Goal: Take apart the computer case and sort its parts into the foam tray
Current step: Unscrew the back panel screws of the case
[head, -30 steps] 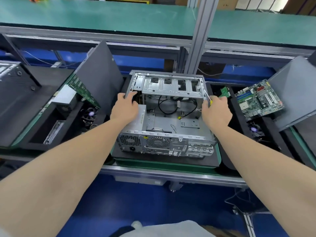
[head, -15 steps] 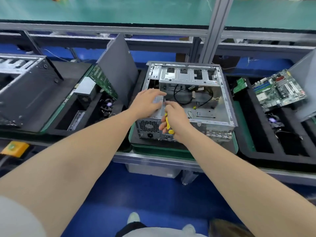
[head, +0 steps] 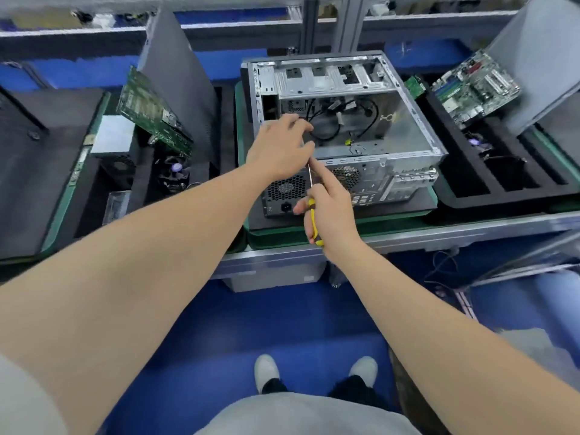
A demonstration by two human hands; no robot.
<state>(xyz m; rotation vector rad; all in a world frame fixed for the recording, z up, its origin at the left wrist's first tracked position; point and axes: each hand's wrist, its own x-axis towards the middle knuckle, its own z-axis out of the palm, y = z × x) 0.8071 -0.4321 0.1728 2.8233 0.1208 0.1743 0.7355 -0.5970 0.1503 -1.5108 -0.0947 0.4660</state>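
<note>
The open metal computer case (head: 405,120) lies on its side on a green-edged mat, its rear panel toward me. Loose black cables lie inside. My left hand (head: 279,149) rests on top of the power supply (head: 284,196) at the case's near left corner, fingers curled over its far edge. My right hand (head: 329,215) grips a yellow-handled screwdriver (head: 312,211), its shaft pointing up to the rear panel's top edge beside my left hand. A black foam tray (head: 464,171) stands to the right, holding a motherboard (head: 470,86).
Another foam tray (head: 141,180) on the left holds a green board (head: 147,111), a silver box, a fan and a leaning grey side panel (head: 179,70). A dark case (head: 28,152) sits far left. The bench's metal front rail (head: 408,237) runs below; my feet stand on blue floor.
Both hands left the case's side walls and came together at the near left corner. The right hand now holds the screwdriver lower, with its shaft at the rear panel. The camera tilted down.
</note>
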